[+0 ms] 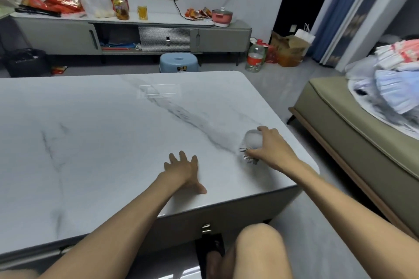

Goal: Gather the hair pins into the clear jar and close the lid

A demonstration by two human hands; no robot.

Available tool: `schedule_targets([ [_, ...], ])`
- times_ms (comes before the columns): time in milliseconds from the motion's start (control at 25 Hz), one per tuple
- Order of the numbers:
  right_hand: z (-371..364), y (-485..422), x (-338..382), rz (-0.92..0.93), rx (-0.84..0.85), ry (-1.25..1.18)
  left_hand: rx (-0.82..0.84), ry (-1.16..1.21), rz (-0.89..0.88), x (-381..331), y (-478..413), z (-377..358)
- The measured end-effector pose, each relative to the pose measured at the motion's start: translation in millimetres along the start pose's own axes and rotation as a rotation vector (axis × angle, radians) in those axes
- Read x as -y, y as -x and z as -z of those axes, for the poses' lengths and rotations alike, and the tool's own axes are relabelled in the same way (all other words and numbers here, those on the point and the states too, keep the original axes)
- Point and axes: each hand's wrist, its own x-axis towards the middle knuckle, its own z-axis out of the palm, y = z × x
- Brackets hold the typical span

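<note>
The clear jar (252, 140) stands on the white marble table (113, 131) near its right edge, its whitish lid facing up. My right hand (271, 149) is wrapped around the jar from the right side. Dark thin hair pins (247, 158) show through the jar's lower part, just below my fingers. My left hand (183, 171) lies flat on the tabletop, fingers spread, a hand's width left of the jar and holding nothing.
A clear flat rectangular box (158, 90) sits at the far middle of the table. Beyond it are a blue stool (179, 62) and a low cabinet (136, 36) with food packets. A green bed (362, 131) stands to the right.
</note>
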Motion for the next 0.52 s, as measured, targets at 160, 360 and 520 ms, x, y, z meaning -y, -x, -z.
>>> schedule_targets([
  [160, 9.2, -0.2, -54.0, -0.163, -0.051, 0.041, -0.021, 0.004, 0.016, -2.5, 4.8, 3.3],
  [360, -0.1, -1.2, -75.2, -0.23, -0.029, 0.022, -0.046, 0.011, 0.002, -1.9, 6.2, 2.6],
  [520, -7.2, -3.2, -58.8, -0.16, -0.129, 0.152, -0.061, -0.01, 0.006, -1.8, 6.6, 2.1],
])
